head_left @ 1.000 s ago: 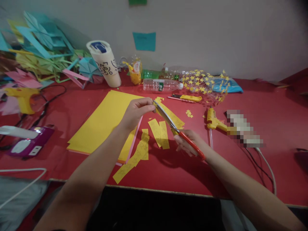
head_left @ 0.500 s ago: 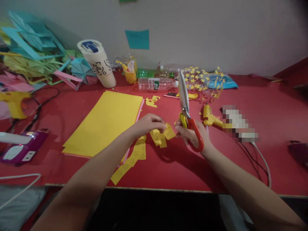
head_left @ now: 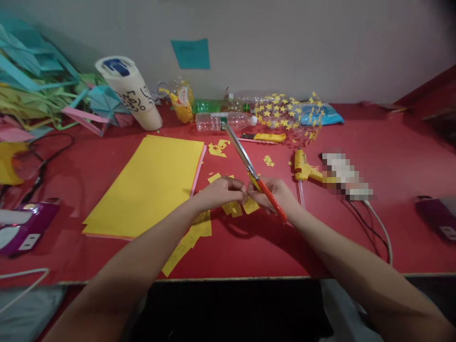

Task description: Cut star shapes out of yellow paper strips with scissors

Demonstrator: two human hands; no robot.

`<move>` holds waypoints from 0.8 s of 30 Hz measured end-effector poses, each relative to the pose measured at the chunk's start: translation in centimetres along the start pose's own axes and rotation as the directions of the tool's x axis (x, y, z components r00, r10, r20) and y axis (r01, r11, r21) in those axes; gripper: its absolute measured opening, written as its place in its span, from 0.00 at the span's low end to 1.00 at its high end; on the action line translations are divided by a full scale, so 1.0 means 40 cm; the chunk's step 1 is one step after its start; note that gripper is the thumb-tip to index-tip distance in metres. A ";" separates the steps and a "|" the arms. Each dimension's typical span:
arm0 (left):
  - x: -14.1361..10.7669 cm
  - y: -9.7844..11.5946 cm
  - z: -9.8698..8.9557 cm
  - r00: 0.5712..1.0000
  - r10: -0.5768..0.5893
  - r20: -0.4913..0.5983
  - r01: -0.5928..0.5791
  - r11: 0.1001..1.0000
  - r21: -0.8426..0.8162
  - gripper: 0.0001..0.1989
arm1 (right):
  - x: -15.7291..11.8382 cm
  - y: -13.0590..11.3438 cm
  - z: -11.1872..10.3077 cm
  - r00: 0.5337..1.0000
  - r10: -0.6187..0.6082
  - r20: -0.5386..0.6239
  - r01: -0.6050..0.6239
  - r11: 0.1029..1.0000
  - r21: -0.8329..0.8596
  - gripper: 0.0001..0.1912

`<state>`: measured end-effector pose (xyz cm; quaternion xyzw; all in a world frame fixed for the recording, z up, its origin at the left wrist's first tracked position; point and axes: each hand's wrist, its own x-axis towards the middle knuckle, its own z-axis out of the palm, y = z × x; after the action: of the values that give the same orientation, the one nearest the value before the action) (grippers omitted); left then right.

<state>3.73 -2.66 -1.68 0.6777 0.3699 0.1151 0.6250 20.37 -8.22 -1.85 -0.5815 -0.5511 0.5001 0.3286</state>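
My right hand (head_left: 270,192) is closed round the handles of red-and-yellow scissors (head_left: 244,154), whose blades point up and to the left. Its fingertips meet those of my left hand (head_left: 223,192), which is pinched together. Whatever lies between the fingertips is too small to make out. Just under the hands are small yellow paper pieces (head_left: 233,209) with faint drawn lines. More yellow strips (head_left: 183,244) lie to the left, near the front edge. Beyond the hands are yellow scraps (head_left: 218,148) and a small pile of cut stars (head_left: 269,161).
A stack of yellow sheets (head_left: 149,180) lies left. Behind stand a white cup (head_left: 133,95), a clear bottle (head_left: 210,122) and a star-covered bottle (head_left: 281,112). A yellow cutter (head_left: 269,137) and glue gun (head_left: 302,166) lie right of centre. A purple power socket (head_left: 32,232) is far left.
My right hand has moved left to meet my left hand, and the scissors have tilted left. The view has shifted slightly to the right.
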 end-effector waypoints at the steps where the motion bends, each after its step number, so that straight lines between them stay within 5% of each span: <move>1: 0.000 0.000 -0.001 1.000 -0.002 0.001 0.002 1.000 0.001 0.06 | 0.002 0.001 -0.003 1.000 -0.005 -0.012 0.005 1.000 -0.009 0.09; 6: -0.003 -0.004 -0.024 0.997 0.074 0.022 -0.073 0.997 -0.031 0.10 | 0.035 0.017 -0.036 0.961 0.046 -0.273 -0.069 0.995 -0.077 0.04; 11: -0.007 -0.008 -0.042 0.994 0.113 -0.004 -0.113 0.990 -0.083 0.09 | 0.073 0.040 -0.074 0.950 0.125 -0.285 -0.190 0.959 -0.210 0.04; 17: -0.003 -0.012 -0.044 0.990 0.137 -0.045 -0.141 0.984 -0.105 0.10 | 0.080 0.047 -0.077 0.945 0.029 -0.327 -0.109 0.967 -0.230 0.08; 19: -0.001 -0.013 -0.042 0.986 0.145 -0.082 -0.155 0.980 -0.126 0.10 | 0.066 0.034 -0.065 0.952 0.026 -0.305 -0.075 0.986 -0.150 0.10; 24: 0.002 -0.017 -0.036 0.975 0.151 -0.164 -0.180 0.968 -0.177 0.09 | 0.014 -0.001 -0.025 0.999 0.047 0.008 -0.047 0.999 0.018 0.13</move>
<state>2.64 -1.55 -2.06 0.6328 0.3451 0.2523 0.6456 21.23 -7.51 -1.64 -0.5894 -0.5341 0.5148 0.3198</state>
